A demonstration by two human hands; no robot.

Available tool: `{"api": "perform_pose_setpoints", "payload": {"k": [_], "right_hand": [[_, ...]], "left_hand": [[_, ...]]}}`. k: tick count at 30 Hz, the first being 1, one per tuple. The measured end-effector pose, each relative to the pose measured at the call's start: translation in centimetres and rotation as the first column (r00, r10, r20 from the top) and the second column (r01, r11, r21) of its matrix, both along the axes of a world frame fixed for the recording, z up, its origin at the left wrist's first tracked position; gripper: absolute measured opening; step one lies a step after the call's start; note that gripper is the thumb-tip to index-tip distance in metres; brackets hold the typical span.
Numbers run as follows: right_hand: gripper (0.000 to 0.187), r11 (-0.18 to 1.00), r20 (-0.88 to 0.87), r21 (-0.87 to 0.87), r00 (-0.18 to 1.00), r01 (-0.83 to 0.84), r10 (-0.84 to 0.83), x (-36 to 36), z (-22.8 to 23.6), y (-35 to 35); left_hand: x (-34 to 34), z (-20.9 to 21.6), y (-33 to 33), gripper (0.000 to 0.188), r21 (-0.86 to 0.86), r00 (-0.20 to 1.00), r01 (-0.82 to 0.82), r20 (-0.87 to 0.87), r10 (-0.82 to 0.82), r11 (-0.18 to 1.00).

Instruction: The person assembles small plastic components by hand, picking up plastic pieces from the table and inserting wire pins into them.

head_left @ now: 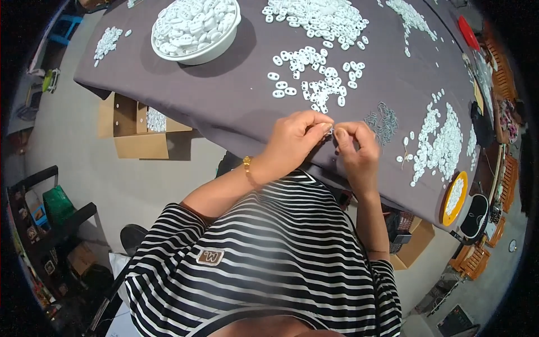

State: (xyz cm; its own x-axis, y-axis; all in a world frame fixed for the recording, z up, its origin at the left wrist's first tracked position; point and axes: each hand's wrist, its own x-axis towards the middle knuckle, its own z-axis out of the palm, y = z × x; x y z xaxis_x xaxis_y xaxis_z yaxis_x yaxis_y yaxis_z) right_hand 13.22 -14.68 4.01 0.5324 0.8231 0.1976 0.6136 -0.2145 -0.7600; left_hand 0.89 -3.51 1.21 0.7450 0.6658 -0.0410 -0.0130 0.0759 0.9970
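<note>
Close to the table's near edge, my left hand (296, 139) pinches a small white plastic piece (330, 131), of which only a bit shows between the fingertips. Right beside it, my right hand (359, 150) is closed, thumb against fingers; whatever it grips is too small to make out. Just beyond both hands lie loose white oval pieces with two holes (324, 89), mixed with smaller white pieces. A heap of thin grey metal parts, like small screws (384, 122), sits to the right of my right hand.
A white bowl (210, 53) heaped with white oval pieces stands at the far left. More white pieces (317, 19) spread at the back, and another pile (443, 146) lies right, near a yellow dish (447, 216). An open cardboard box (143, 145) is on the floor left.
</note>
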Motion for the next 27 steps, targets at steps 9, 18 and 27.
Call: {"api": "perform_pose_setpoints", "payload": {"k": [9,18,27], "right_hand": [[0.005,0.999,0.161,-0.005,0.986,-0.037,0.037,-0.4,-0.4,0.7],[0.011,0.996,0.225,0.060,0.972,0.064,-0.076,3.6,-1.8,5.7],[0.011,0.995,0.638,-0.089,0.770,0.052,0.017,4.3,-2.0,9.4]], "left_hand": [[-0.5,-0.3,0.2,0.015,0.145,1.000,-0.011,0.030,0.006,0.989],[-0.5,-1.2,2.2,0.015,-0.224,0.993,-0.069,0.076,0.088,0.972],[-0.9,-1.4,3.0,0.015,-0.117,0.998,-0.069,-0.013,0.068,0.991]]}}
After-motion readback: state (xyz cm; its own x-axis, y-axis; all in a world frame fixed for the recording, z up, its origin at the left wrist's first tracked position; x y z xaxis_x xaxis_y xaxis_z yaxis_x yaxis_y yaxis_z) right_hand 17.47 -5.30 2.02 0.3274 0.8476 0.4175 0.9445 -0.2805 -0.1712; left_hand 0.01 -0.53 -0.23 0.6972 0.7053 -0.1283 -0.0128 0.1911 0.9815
